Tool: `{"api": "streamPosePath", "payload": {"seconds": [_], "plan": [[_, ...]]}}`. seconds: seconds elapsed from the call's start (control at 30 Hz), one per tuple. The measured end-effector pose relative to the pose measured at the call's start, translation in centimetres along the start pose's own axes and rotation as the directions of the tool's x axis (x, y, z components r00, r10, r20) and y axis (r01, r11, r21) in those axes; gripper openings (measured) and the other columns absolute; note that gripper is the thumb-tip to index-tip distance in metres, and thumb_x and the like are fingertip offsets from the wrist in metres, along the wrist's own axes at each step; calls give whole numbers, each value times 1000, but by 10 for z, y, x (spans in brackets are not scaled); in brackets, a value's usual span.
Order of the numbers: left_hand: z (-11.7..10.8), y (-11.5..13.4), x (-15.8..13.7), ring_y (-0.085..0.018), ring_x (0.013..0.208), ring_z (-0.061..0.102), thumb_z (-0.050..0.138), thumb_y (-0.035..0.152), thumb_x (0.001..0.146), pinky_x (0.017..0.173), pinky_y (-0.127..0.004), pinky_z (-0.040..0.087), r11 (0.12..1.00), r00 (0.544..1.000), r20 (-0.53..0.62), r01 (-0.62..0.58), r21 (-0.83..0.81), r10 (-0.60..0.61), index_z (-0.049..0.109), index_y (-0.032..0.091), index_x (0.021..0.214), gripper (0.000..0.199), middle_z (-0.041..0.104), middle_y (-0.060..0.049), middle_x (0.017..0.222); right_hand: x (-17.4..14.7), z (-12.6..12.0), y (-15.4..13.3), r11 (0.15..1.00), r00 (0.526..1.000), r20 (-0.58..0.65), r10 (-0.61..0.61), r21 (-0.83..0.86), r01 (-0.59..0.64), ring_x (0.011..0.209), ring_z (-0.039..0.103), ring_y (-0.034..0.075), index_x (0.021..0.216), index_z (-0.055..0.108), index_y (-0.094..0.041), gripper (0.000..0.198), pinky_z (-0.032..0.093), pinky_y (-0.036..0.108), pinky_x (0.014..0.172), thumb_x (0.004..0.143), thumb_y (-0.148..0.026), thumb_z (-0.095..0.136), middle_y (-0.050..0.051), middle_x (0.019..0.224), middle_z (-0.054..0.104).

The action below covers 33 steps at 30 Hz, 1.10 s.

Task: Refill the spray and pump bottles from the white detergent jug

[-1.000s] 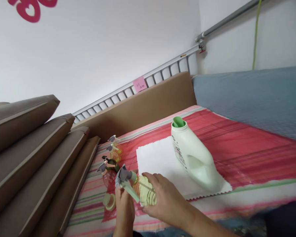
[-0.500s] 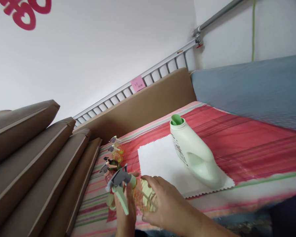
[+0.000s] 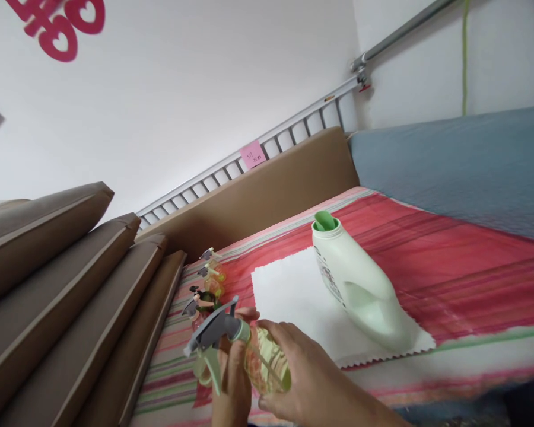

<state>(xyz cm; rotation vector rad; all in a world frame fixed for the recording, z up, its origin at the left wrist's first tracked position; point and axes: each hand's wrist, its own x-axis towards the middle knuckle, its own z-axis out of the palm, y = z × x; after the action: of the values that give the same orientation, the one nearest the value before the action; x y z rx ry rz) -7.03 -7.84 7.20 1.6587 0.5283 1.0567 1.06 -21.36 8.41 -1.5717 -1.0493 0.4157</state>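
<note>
Spray bottle (image 3: 267,360) turned: nozzle (image 3: 188,350) lower left, long axis slanting

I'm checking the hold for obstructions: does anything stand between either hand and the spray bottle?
Nothing visible does. The right hand grips the spray bottle around its body, and the left hand holds it near the neck. The big jug stands apart from both.

A pink note (image 3: 253,155) shows against the white radiator (image 3: 299,131) above a brown panel (image 3: 267,188).
</note>
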Motion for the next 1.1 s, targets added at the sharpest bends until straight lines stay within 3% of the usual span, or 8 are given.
{"api": "streamPosePath", "payload": {"seconds": [0.1,0.2,0.3,0.4,0.57,0.7,0.87,1.1], "plan": [[1,11,-2,-27,85,67,65,60,70,80,-38,55,980,993,90,95,-176,-80,69,23,84,39,72,-6,83,0,-1,-2,999,1000,4,-6,46,5,105,56,23,128,48,-33,81,43,33,93,53,-14,73,1,112,62],[3,18,-5,-29,93,66,62,68,67,83,-39,54,963,971,232,115,-245,-56,70,23,91,51,73,-8,94,0,-1,-4,999,1000,3,20,26,-20,102,57,25,123,53,-29,73,44,35,91,54,-18,73,4,109,63],[5,19,-6,-30,94,66,64,69,64,82,-39,54,973,985,163,92,-214,-57,69,22,97,57,73,-9,98,1,-1,-5,1000,1000,-2,-20,24,20,105,57,25,124,53,-27,69,44,35,92,57,-19,71,6,110,63],[5,16,-7,-29,89,68,69,60,65,82,-37,55,971,991,79,125,-202,-111,72,21,90,46,75,-8,88,0,1,-5,997,998,-17,-60,51,61,111,56,24,132,46,-29,77,43,35,96,59,-17,68,6,118,61],[2,13,-5,-31,96,65,58,59,76,87,-40,53,919,947,301,213,-332,-111,72,19,97,47,72,-12,102,-1,3,-2,999,1000,-22,1,35,-1,106,58,25,125,52,-26,71,46,36,91,57,-16,69,6,114,63],[5,17,-8,-31,105,62,60,57,75,94,-41,49,941,980,194,107,-322,-46,70,18,102,48,72,-11,102,0,4,-2,1000,999,-35,-19,23,20,107,57,25,125,51,-26,70,44,36,93,58,-19,70,6,113,62],[10,20,-16,-31,106,63,69,58,67,87,-37,54,941,970,5,238,-240,-244,71,21,98,49,72,-9,106,2,6,1,999,998,-59,-36,4,36,113,54,26,128,48,-25,75,42,38,98,57,-19,71,8,120,60],[6,13,-18,-32,107,63,69,58,67,85,-38,54,921,970,-36,218,-323,-242,68,19,104,54,70,-12,110,0,4,3,1000,998,-60,-5,-9,4,113,54,25,128,48,-25,76,42,36,98,56,-17,71,6,120,60]]}}
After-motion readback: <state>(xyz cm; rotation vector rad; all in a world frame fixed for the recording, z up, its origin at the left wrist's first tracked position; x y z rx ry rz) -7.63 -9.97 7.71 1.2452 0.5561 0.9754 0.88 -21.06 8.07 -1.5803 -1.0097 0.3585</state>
